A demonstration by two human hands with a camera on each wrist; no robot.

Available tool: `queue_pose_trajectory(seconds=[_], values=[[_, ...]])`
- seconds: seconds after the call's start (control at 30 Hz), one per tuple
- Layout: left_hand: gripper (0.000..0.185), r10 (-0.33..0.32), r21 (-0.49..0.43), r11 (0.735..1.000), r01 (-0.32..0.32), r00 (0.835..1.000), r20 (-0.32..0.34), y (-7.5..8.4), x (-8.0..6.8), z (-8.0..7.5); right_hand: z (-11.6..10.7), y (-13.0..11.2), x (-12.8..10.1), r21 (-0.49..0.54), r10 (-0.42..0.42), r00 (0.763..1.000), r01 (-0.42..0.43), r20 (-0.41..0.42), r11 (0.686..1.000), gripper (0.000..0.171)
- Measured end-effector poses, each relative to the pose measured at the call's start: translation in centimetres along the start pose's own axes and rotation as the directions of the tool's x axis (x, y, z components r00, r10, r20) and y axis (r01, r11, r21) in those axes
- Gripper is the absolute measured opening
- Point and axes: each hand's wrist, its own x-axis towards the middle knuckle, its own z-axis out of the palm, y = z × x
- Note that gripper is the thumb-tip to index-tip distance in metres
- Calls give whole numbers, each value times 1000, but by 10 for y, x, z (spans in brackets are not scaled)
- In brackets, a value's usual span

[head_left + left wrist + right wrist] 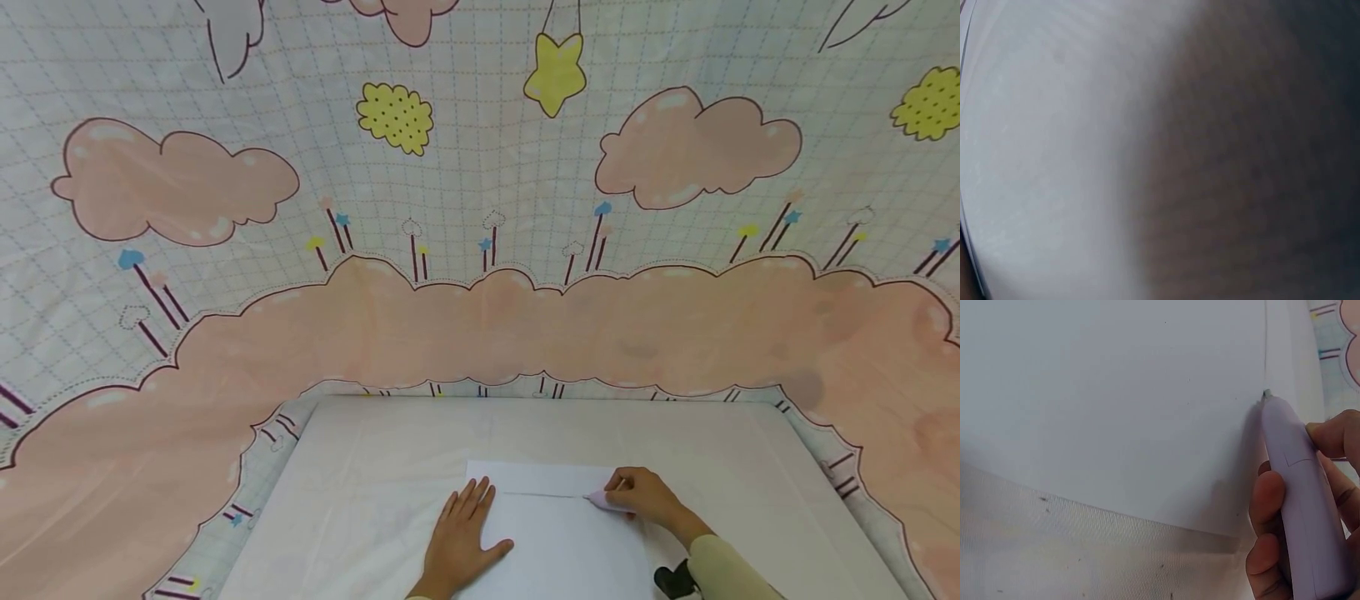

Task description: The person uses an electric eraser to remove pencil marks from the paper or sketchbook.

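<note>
A white sheet of paper lies on the table, with a thin straight line across its upper part. My left hand rests on the sheet's left side, fingers straight and thumb spread out. My right hand grips a lilac pen-shaped cutter near the sheet's right edge. Its small tip touches the paper at the right end of the line. In the right wrist view, the thumb and fingers hold the cutter's body from both sides. Blurred skin fills much of the left wrist view.
A white-covered table lies beneath the paper. Behind it hangs a patterned cloth with clouds and stars. A black object sits by the right sleeve.
</note>
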Motion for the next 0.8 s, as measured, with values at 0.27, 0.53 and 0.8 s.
queue_pose_trajectory(seconds=[0.27, 0.53, 0.8], values=[[89, -9, -8, 1000, 9, 1000, 26, 1, 0, -1, 5, -4, 2, 6, 3, 1000, -3, 1, 1000, 12], [89, -7, -4, 1000, 7, 1000, 24, 1, 0, -1, 3, -2, 0, -12, 18, 1000, -18, 2, 1000, 13], [90, -6, 11, 1000, 5, 1000, 14, 0, 1, 0, -4, 3, -2, -27, 15, 1000, -15, -11, 1000, 13]])
